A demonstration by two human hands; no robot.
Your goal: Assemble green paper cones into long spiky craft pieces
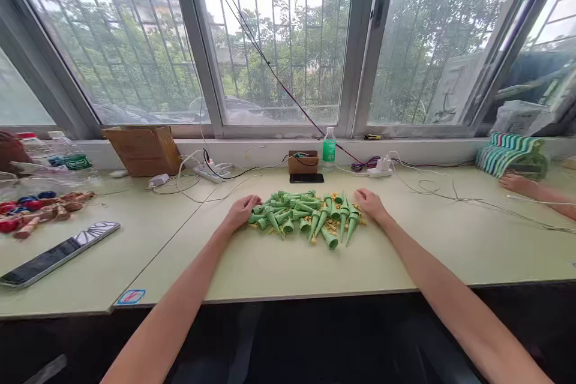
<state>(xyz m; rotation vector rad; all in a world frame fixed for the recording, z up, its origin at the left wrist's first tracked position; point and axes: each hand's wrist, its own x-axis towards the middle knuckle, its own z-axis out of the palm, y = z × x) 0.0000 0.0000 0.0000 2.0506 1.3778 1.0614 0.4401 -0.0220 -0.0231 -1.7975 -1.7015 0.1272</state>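
A pile of hollow green plastic cones (292, 214) with pointed tips lies on the table in front of me. Small yellow-tan pieces (332, 227) are scattered among and under the cones, too small to name. My left hand (240, 213) rests on the tabletop at the pile's left edge, its fingers curled closed beside the nearest cones. On the pile's other side, my right hand (369, 202) lies in a loose fist, a little apart from the cones. Nothing shows in either hand.
Behind the pile are a black phone (306, 178), a small brown box (303, 162) and a green-labelled bottle (329, 147). Cables and power strips (213, 172) run along the sill. Another phone (58, 255) lies left. Another person's hand (517, 183) is at far right by striped items (510, 156).
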